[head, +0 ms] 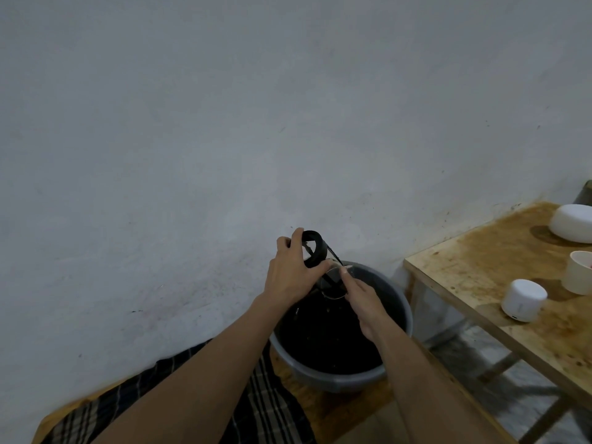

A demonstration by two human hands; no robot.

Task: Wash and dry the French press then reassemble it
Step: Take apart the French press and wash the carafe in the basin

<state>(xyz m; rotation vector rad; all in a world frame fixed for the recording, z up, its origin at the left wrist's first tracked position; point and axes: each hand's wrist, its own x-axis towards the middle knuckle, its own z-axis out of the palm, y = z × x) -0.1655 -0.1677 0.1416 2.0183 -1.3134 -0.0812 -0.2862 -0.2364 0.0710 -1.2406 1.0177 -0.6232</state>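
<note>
The picture was dim and flat, with a cool grey cast over the wall. Soft shadows lay to the left of the white containers on the table. The inside of the basin was almost black, its detail lost. Straight edges bowed toward the frame's sides. Fine detail looked soft and slightly smeared throughout, with no glare.

Head view: looks forward and down from above, near the round grey plastic basin.
Far: pale plastered wall.
</note>
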